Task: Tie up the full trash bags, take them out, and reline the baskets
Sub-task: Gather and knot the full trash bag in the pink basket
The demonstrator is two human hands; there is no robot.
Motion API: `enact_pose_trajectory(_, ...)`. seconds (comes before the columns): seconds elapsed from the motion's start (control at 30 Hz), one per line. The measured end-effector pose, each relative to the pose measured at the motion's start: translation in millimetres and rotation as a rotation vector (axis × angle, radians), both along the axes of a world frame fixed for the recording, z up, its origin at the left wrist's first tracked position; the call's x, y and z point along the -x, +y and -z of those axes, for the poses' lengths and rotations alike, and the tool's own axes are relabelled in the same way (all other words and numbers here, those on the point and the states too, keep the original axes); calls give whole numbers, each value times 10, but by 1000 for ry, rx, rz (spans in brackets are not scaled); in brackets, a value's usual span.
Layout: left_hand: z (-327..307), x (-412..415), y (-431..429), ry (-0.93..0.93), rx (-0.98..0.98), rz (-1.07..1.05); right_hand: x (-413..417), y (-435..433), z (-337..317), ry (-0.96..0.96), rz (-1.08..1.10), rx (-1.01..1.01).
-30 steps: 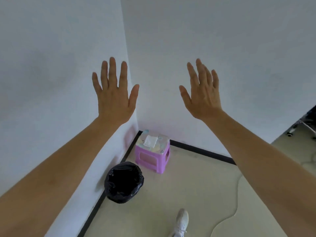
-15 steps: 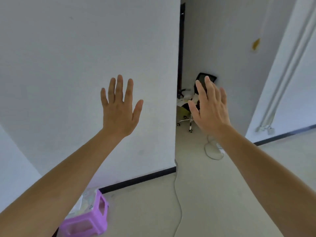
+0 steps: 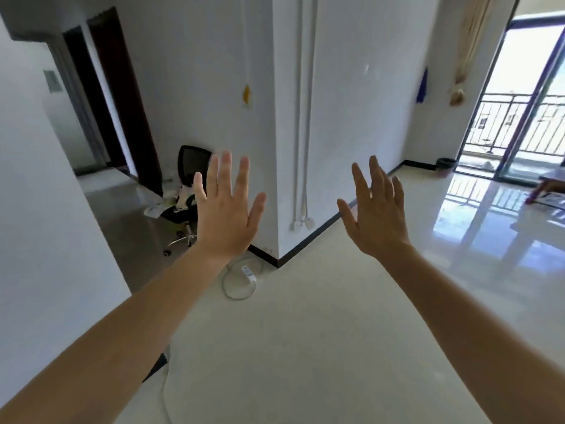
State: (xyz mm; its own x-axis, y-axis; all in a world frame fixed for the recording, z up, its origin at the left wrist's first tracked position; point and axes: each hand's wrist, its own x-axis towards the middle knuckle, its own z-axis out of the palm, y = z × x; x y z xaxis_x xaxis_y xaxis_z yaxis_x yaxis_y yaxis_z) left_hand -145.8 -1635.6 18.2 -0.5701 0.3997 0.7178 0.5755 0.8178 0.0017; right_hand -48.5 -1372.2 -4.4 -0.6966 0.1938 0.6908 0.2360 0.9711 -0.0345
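Note:
My left hand [image 3: 227, 209] is raised in front of me with its fingers straight and spread, holding nothing. My right hand [image 3: 377, 214] is raised beside it, also flat and empty. A small dark round basket [image 3: 445, 163] stands far off on the floor by the balcony door. The trash basket with the black bag seen earlier is out of view.
A white pillar corner [image 3: 276, 148] with a black skirting stands straight ahead. A black office chair [image 3: 186, 191] with clutter sits in the passage to its left. A white cable and adapter [image 3: 248, 272] lie on the floor. A glass balcony door [image 3: 519, 102] is at the right.
The view has swung right, away from the corner with the black-bagged basket and the purple stool, to the open room. Both hands stay raised and flat.

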Motion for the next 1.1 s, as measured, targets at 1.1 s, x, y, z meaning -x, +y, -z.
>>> enact_pose_trajectory(1.1,183,2671,9080,15,89,683,1177,8108,238,23,685,56)
